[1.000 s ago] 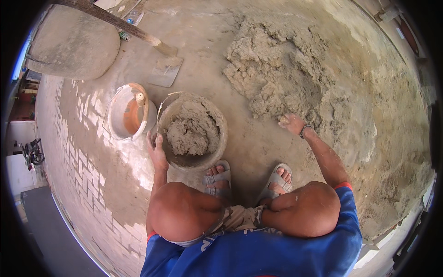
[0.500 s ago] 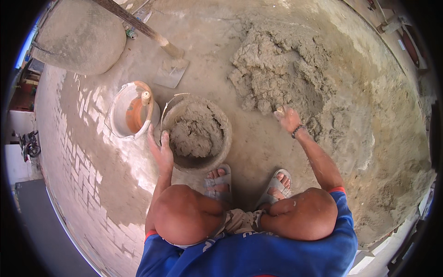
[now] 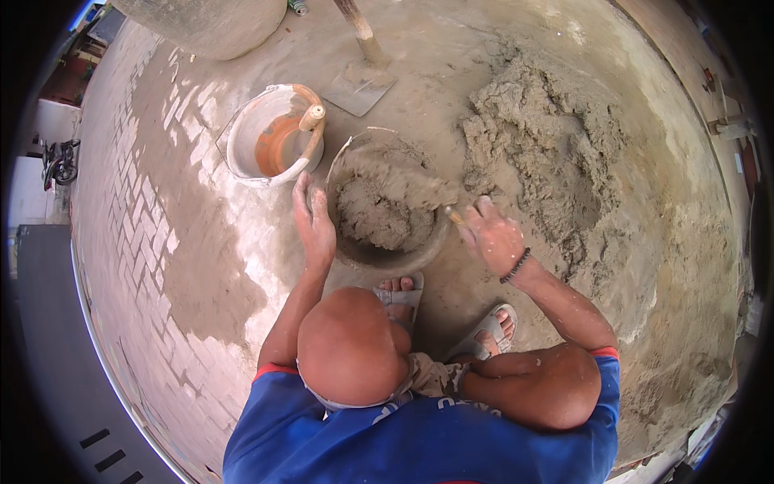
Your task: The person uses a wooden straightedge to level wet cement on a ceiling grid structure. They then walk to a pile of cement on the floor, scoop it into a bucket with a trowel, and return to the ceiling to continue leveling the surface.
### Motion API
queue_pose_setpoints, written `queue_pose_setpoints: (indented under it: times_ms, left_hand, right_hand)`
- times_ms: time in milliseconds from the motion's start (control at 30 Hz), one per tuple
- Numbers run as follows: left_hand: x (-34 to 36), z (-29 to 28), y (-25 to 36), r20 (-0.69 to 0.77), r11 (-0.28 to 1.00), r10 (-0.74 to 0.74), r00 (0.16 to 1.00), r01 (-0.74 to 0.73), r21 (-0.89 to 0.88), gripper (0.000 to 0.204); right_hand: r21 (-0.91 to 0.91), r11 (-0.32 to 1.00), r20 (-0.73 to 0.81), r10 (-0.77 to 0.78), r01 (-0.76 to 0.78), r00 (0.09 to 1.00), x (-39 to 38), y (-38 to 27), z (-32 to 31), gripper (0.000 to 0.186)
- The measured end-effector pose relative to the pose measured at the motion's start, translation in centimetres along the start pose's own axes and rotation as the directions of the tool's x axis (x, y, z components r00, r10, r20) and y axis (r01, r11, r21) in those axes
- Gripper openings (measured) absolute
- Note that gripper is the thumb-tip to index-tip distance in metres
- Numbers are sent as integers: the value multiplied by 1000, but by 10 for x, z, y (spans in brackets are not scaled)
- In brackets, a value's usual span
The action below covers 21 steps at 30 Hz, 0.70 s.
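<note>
My right hand (image 3: 493, 235) grips the wooden handle of a trowel (image 3: 454, 215). Its blade, loaded with wet mortar, is over a bucket (image 3: 379, 256) and looks smeared by motion. Grey mortar (image 3: 383, 216) partly fills this bucket, which stands in front of my feet. On the bucket's left side is my left hand (image 3: 314, 222), fingers stretched out and thumb by the rim; whether it presses on the wall I cannot tell. Right of the bucket, a heap of wet mortar (image 3: 556, 149) lies on the ground.
A whitish bucket (image 3: 242, 153), orange-brown inside, stands at the left with a wooden handle (image 3: 313, 118) projecting from it. Behind the buckets, a shovel (image 3: 359, 87) rests blade down. A large rounded grey vessel (image 3: 214, 24) stands at the far left. My sandalled feet are close to the mortar bucket.
My right hand has brought the trowel from the mortar heap leftward to the bucket, with mortar on its blade. My left hand stays at the bucket's left side. The view has shifted.
</note>
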<state>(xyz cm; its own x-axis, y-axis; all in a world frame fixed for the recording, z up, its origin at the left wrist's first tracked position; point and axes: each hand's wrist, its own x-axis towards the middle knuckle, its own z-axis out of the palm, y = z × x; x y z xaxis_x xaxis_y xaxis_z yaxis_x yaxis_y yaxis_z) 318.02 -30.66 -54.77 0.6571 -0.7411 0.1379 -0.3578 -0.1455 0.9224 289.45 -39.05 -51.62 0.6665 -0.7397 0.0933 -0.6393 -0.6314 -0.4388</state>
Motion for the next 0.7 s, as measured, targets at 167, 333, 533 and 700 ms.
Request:
queue_pose_setpoints:
  times_ms: [167, 333, 533, 700]
  left_hand:
    - [16, -6, -3, 21, 1000, 6, 1000, -7, 26, 46]
    - [57, 10, 8, 407, 867, 287, 867, -416, 274, 49]
    - [124, 69, 26, 631, 726, -44, 775, -409, 553, 36]
    - [106, 43, 47, 542, 843, 174, 822, -410, 350, 17]
  right_hand:
    - [-16, 1000, -130, 15, -17, 991, -1, 19, -2, 41]
    - [335, 896, -157, 359, -292, 920, -21, 64, -30, 45]
    - [258, 902, -52, 372, -347, 927, -25, 87, 2, 46]
    - [251, 923, 106, 273, -292, 956, 17, 87, 6, 39]
